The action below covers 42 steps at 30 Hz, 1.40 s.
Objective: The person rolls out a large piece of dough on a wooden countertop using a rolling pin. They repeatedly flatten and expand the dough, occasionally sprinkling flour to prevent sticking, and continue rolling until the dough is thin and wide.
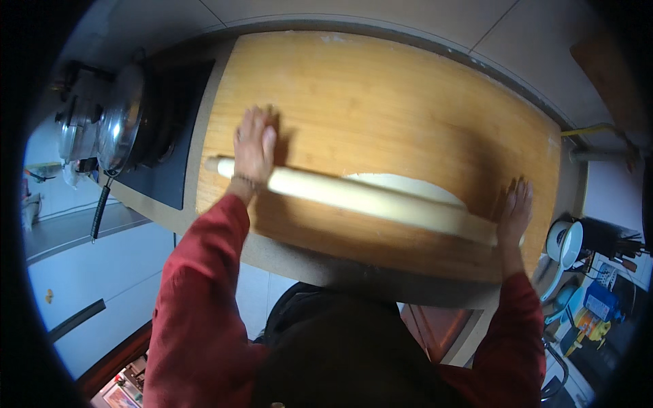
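Note:
A long wooden rolling pin (377,201) lies at a slant across a wooden board (352,107). From beneath its far side shows the rounded edge of a thin, pale sheet of dough (413,186); the rest of the sheet is hidden by the pin. My left hand (253,148) rests its palm on the pin near the left end, fingers stretched out past it. At the right end, my right hand (513,214) lies over the pin, fingers also extended. Neither hand has its fingers wrapped around the wood. The pin and hands are slightly blurred.
Left of the board, a pan with a glass lid (121,125) stands on a black cooktop (178,168). A white ladle (569,247), a blue bottle (602,301) and a faucet (561,367) are at the right. Behind the board runs a tiled wall (357,13).

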### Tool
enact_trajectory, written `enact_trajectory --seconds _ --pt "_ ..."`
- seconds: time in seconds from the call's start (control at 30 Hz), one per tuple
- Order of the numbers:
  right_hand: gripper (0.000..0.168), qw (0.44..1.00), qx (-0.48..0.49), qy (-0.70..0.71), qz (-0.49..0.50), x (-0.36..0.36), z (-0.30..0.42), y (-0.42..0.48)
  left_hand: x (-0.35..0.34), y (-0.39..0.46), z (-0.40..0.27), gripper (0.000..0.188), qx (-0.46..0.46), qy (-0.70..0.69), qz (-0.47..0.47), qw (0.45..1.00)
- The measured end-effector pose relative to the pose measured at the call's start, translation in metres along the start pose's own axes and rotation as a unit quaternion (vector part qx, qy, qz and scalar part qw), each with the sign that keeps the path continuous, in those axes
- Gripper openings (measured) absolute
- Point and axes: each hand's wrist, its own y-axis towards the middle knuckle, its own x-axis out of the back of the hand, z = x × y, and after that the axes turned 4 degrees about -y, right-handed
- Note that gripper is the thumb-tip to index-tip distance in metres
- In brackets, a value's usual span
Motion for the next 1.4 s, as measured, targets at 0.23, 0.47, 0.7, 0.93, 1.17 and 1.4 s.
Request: enact_trajectory --seconds 0.23,0.47,0.7,0.93,1.17,1.4 --pt "0.040 0.991 -0.062 -0.032 0.113 0.022 0.000 -0.080 0.012 -0.065 0.003 0.052 -0.048 0.069 0.028 0.996" --pt "0.035 0.981 0.059 -0.171 -0.076 -0.034 -0.021 0.065 -0.033 0.038 0.032 0.049 -0.074 0.062 0.031 0.995" --pt "0.046 0.997 -0.011 -0.060 0.037 -0.064 0.031 0.102 -0.035 0.080 -0.027 0.052 -0.020 0.068 0.094 0.993" --pt "0.023 0.984 -0.013 -0.136 0.118 -0.067 0.024 0.090 -0.027 0.067 -0.030 0.032 -0.091 0.122 0.072 0.986" --pt "0.027 0.998 0.016 -0.058 0.034 -0.083 0.062 0.159 -0.068 0.135 -0.069 0.032 -0.175 0.010 -0.082 0.981" --pt "0.026 0.987 -0.020 -0.091 0.132 -0.039 0.076 0.048 -0.042 0.028 -0.071 0.025 -0.147 -0.001 -0.014 0.989"
